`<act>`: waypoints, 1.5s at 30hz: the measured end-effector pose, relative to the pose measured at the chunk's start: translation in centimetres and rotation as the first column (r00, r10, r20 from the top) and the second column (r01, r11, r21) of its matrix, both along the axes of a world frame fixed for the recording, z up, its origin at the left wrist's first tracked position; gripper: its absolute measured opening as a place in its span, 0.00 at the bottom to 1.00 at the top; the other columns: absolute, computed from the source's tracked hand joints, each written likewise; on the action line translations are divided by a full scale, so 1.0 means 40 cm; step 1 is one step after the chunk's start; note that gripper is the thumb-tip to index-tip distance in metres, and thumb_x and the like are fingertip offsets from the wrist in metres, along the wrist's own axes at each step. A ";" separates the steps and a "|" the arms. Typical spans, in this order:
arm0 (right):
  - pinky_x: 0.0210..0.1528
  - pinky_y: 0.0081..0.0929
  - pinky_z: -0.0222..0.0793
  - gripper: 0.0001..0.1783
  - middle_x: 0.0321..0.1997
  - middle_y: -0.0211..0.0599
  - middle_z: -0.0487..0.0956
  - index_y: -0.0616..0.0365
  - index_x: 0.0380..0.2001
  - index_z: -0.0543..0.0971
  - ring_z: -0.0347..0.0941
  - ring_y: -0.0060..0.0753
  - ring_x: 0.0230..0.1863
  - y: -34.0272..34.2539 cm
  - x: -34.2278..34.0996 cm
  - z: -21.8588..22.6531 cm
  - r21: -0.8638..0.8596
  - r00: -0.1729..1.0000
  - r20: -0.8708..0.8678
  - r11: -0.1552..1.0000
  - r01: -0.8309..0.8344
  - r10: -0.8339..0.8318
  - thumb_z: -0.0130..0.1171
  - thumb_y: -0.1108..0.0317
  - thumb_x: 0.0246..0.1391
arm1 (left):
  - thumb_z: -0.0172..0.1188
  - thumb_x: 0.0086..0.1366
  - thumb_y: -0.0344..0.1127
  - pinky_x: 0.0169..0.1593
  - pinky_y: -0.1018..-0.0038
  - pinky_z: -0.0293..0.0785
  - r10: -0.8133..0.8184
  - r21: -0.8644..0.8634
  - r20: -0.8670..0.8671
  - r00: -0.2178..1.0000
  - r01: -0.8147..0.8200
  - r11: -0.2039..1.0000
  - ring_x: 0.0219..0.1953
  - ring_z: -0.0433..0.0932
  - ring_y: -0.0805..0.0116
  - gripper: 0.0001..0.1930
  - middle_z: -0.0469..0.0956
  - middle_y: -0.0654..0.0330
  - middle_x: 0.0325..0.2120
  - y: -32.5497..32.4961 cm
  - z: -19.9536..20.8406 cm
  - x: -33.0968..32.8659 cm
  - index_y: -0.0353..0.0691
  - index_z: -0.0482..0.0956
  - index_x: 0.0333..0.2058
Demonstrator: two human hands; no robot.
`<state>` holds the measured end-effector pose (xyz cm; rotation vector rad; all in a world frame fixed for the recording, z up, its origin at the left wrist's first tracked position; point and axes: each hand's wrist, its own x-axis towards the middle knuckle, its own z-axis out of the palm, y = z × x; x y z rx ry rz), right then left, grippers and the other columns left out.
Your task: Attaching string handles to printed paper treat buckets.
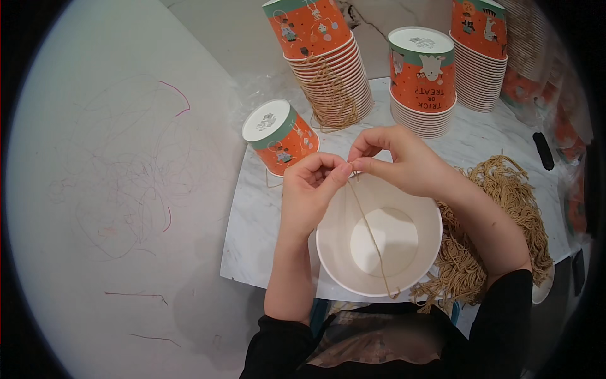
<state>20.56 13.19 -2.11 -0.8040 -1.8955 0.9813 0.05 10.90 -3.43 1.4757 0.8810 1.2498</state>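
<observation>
A white-lined paper bucket (330,243) stands mouth up in front of me at the table's near edge. My left hand (309,186) and my right hand (404,161) meet over its far rim. Fingertips of both are pinched together on the upper end of a tan cord (371,235). From there the cord hangs across the bucket's opening to the near rim, ending in a small loop or knot. Whether it passes through a hole in the bucket wall is hidden by my fingers. Close to my right forearm lies a large heap of tan cords (511,205).
An upside-down orange and green bucket (293,142) stands beyond my left hand. Behind are nested bucket stacks: one draped with cord (338,85), one in the middle (423,82) and one at right (480,63). A black object (543,151) lies far right. A scribbled white wall (126,158) is left.
</observation>
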 end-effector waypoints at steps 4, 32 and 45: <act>0.41 0.27 0.75 0.06 0.30 0.37 0.83 0.66 0.33 0.81 0.80 0.28 0.34 -0.002 -0.006 -0.002 0.011 0.996 -0.073 0.999 -0.042 0.043 0.64 0.74 0.53 | 0.65 0.67 0.28 0.37 0.84 0.73 -0.010 -0.064 0.033 0.999 0.012 0.998 0.31 0.76 0.82 0.05 0.81 0.66 0.30 0.005 0.004 -0.009 0.32 0.81 0.36; 0.38 0.35 0.75 0.06 0.29 0.43 0.81 0.63 0.26 0.81 0.80 0.41 0.34 -0.025 0.014 0.027 0.214 0.980 0.177 0.975 0.056 -0.095 0.64 0.73 0.43 | 0.65 0.65 0.28 0.37 0.81 0.70 0.027 -0.118 -0.005 1.000 -0.027 0.993 0.31 0.74 0.80 0.02 0.81 0.64 0.31 0.012 0.005 -0.035 0.36 0.81 0.34; 0.51 0.40 0.70 0.04 0.27 0.39 0.77 0.61 0.22 0.78 0.75 0.46 0.37 -0.033 0.017 0.036 0.456 0.957 0.270 0.890 -0.029 -0.107 0.63 0.74 0.41 | 0.63 0.67 0.25 0.34 0.86 0.69 0.075 -0.044 0.028 0.997 -0.074 0.996 0.29 0.73 0.87 0.02 0.78 0.70 0.29 0.006 -0.007 -0.003 0.34 0.79 0.36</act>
